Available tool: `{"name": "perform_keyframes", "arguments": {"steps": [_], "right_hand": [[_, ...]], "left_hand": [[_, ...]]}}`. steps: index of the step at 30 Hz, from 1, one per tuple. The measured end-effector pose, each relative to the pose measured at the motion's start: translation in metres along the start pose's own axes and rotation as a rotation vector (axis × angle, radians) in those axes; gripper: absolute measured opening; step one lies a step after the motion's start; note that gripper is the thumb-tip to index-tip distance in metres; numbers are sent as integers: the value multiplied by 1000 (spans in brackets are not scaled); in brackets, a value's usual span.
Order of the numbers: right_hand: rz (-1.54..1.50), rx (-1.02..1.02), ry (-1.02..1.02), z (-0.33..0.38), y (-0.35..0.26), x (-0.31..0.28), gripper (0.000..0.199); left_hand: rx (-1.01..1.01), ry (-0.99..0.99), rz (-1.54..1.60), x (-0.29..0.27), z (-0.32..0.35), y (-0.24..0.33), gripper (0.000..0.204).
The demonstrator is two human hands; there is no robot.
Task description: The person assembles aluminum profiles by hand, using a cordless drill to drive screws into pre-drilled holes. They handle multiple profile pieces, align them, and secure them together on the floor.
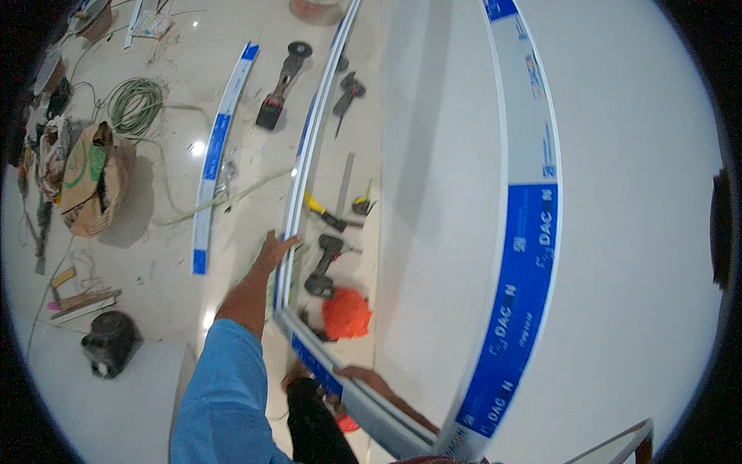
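A long white frame (313,139) with blue and white protective film stands upright before me, its opening showing floor and wall beyond. My left hand (278,250) is closed on the left bar near its lower corner, with most fingers hidden behind it. On the bottom bar, my right hand (362,376) is closed with its fingers over the edge. The wide right side of the frame (506,309) carries blue printed film. Seen through the opening, a cordless drill (325,267) and an orange bag (346,313) lie on the floor.
A cordless grinder (284,87), another drill (350,91), a yellow-handled hammer (323,210) and a tape measure (362,204) lie on the floor. Left are a film-covered strip (219,155), a coiled hose or cable (135,106), a paper bag (94,185) and a dark rounded object (110,343).
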State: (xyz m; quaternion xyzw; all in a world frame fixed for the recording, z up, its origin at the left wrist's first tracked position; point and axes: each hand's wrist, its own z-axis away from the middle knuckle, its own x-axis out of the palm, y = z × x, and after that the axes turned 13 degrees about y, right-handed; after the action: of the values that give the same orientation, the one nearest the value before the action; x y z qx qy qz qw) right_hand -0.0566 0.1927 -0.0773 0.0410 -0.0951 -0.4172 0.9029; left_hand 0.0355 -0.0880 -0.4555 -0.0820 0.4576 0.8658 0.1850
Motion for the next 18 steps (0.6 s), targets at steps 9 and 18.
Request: {"name": "perform_keyframes", "arguments": {"steps": [9,18], "right_hand": [[-2,-78,127,80,18,8,62],[0,-4,147,189,32,-55,63]], "left_hand": [[17,-15,373,54,18,41,57],[-98,12,412,68,142,65,44]]}}
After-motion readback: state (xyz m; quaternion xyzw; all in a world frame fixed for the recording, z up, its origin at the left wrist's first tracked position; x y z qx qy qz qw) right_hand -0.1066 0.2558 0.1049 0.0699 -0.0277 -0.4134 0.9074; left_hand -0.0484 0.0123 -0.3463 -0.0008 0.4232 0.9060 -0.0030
